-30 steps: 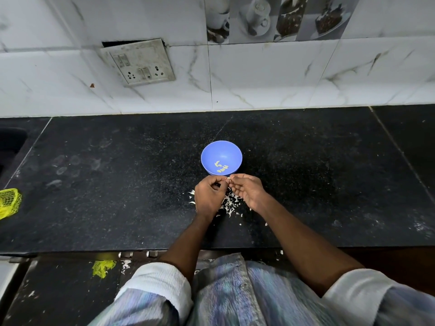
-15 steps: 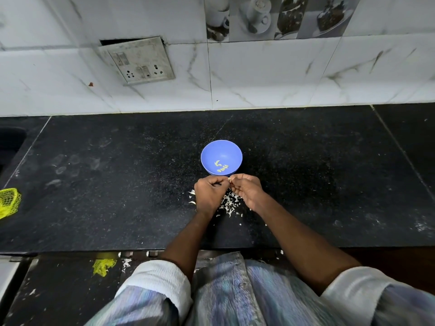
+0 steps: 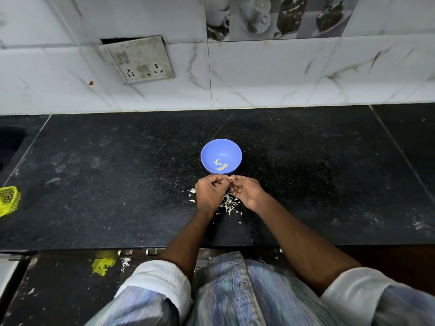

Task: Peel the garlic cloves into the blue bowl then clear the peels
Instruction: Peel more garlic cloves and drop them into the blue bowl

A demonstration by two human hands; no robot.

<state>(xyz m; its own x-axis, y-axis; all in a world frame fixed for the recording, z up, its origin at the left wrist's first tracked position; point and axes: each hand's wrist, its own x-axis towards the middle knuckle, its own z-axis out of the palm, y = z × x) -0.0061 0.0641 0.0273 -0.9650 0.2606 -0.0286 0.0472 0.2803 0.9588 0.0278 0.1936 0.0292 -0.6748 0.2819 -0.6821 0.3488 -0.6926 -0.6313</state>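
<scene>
A small blue bowl [image 3: 221,151] stands on the black counter and holds several peeled garlic cloves [image 3: 220,165]. Just in front of the bowl my left hand [image 3: 210,192] and my right hand [image 3: 247,190] meet fingertip to fingertip. Between them they pinch a small garlic clove [image 3: 231,178], mostly hidden by the fingers. White garlic peels [image 3: 228,203] lie scattered on the counter under and between my hands.
The black granite counter [image 3: 117,184] runs to a white tiled wall with a switch plate [image 3: 137,59]. A yellow mesh bag [image 3: 9,200] lies at the left edge, beside a sink [image 3: 9,142]. A yellow scrap [image 3: 102,265] lies below the counter's front edge.
My hands stay together in front of the bowl. The fingers work slightly at the clove; nothing else has moved.
</scene>
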